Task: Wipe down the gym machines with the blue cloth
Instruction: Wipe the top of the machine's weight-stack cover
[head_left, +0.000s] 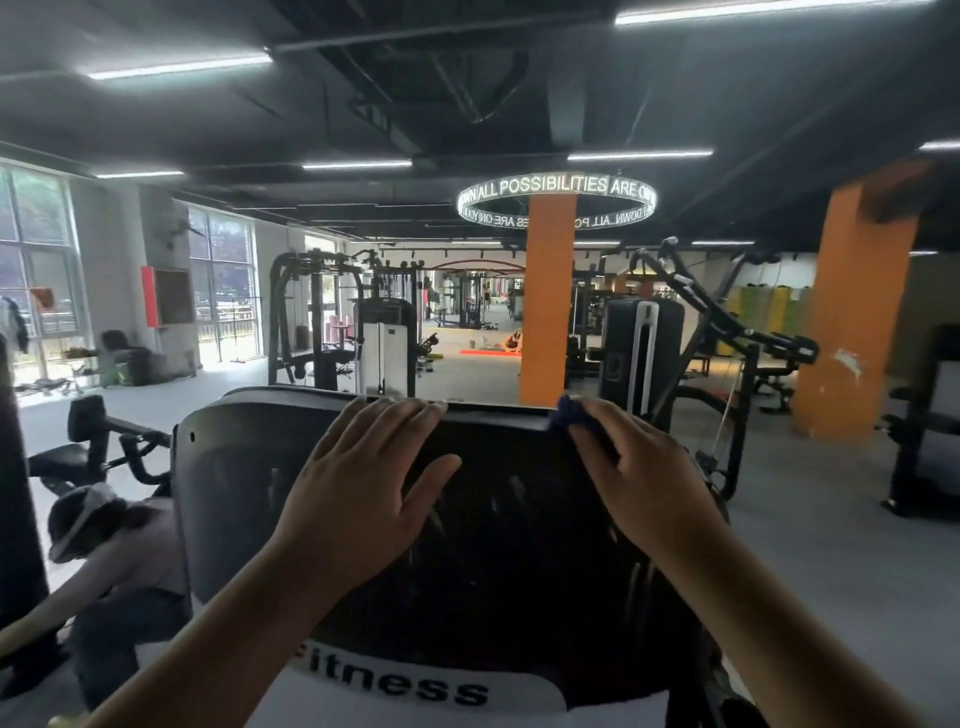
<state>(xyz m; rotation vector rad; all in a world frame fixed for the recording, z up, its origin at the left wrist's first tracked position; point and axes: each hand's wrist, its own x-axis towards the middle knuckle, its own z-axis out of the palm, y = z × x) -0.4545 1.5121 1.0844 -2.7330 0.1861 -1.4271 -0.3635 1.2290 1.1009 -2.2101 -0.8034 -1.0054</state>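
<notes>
A gym machine's tall dark shroud (239, 483) fills the lower middle of the head view, with a white band reading "itness" at its bottom. My left hand (358, 488) lies flat on the shroud, its straight fingers reaching over the top edge. My right hand (639, 467) grips the blue cloth (566, 413) and presses it on the top edge at the right. Only a small bunch of the cloth shows beyond my fingers.
A person in a hat (104, 535) bends low at the left beside the machine. Other black machines stand ahead (332, 322) and to the right (691, 338). Two orange pillars (548, 301) (852, 312) rise behind. Grey floor (821, 519) spreads to the right.
</notes>
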